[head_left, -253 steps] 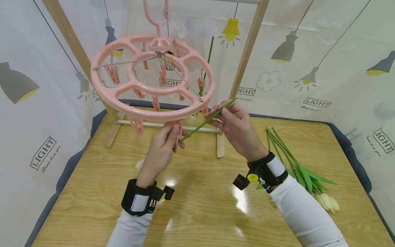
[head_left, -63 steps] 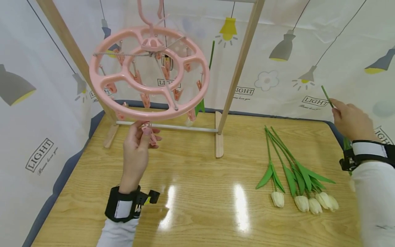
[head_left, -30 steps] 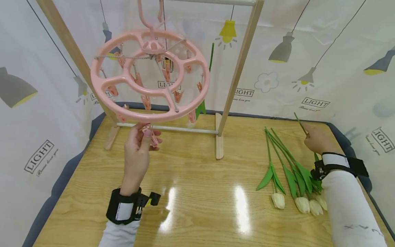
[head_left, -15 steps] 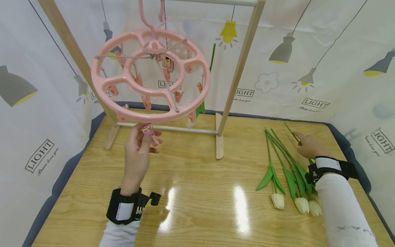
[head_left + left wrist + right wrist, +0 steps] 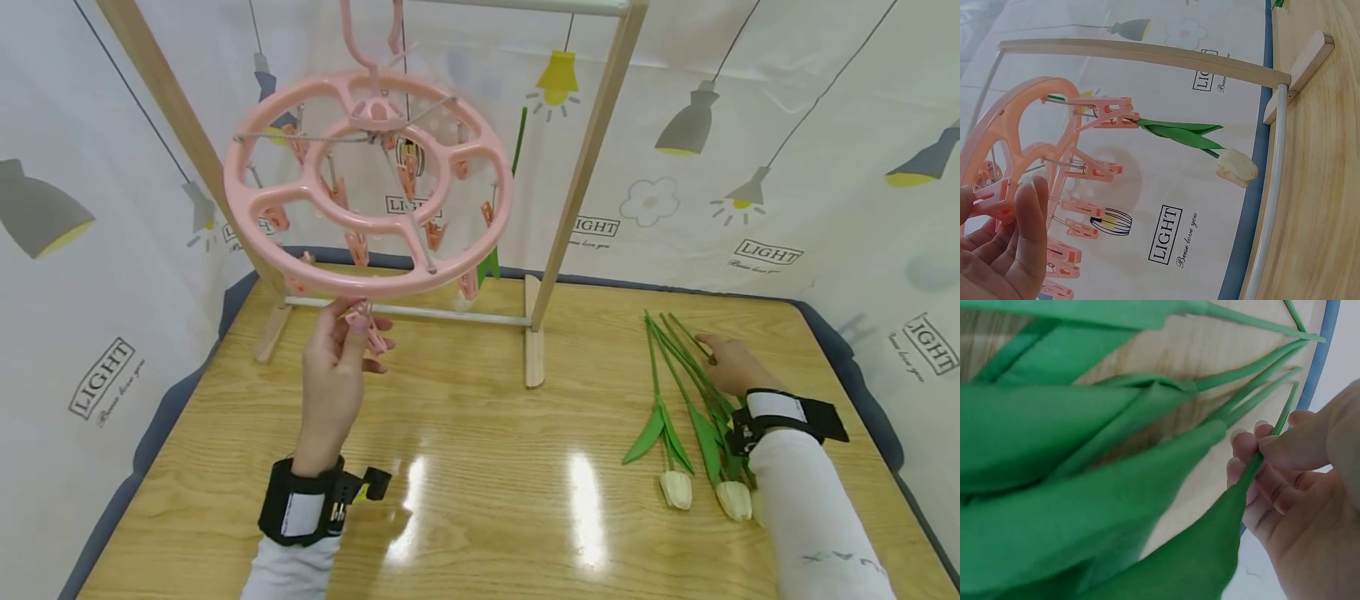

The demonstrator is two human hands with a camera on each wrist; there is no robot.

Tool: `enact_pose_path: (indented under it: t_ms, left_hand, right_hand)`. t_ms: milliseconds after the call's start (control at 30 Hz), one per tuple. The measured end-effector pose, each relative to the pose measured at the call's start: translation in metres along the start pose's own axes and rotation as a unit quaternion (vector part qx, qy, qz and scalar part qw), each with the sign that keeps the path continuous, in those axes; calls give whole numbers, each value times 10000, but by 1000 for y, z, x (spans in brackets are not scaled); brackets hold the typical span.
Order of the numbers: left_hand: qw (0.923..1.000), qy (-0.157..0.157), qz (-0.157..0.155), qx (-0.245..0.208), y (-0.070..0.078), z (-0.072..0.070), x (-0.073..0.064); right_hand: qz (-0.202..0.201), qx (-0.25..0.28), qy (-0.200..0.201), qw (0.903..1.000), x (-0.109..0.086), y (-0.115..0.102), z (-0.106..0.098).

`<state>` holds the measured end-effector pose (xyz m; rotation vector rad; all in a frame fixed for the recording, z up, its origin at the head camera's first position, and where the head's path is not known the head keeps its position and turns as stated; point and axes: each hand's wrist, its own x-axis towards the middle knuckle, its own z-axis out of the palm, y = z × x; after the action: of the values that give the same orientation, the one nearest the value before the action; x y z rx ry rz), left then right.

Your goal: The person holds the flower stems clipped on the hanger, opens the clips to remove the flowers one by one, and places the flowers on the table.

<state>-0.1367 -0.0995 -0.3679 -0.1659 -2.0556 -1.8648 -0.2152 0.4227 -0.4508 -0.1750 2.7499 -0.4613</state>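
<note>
My left hand (image 5: 330,375) pinches a pink clothespin (image 5: 372,337) hanging under the front rim of a pink round clip hanger (image 5: 375,287). No stem shows in that clothespin. At the right side of the table, my right hand (image 5: 735,364) pinches the green stem (image 5: 1254,465) of an artificial tulip between thumb and fingers, beside several other tulips (image 5: 676,490) with white heads. The held tulip's flower is hidden under my forearm in the head view. Another white tulip (image 5: 1237,165) hangs head down from a clothespin on the hanger's right side.
The hanger hangs by its hook in a wooden frame (image 5: 592,158) with a white lower bar (image 5: 420,311), standing at the back of the wooden table (image 5: 487,467). Printed cloth walls (image 5: 697,242) enclose the table's back and sides.
My right hand, which held a stem near the hanger earlier, has carried a tulip from the far right leftward and down onto the others. My left hand still holds a clothespin.
</note>
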Motion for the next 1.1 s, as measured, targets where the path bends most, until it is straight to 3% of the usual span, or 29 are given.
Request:
enact_pose_path:
  t_ms: [667, 1100]
  left_hand:
    - [10000, -25, 45, 29, 0, -1, 0]
    - [10000, 37, -18, -52, 0, 0, 0]
  right_hand:
    - [-180, -127, 65, 9997, -4, -2, 9]
    - [170, -522, 169, 9983, 0, -7, 13]
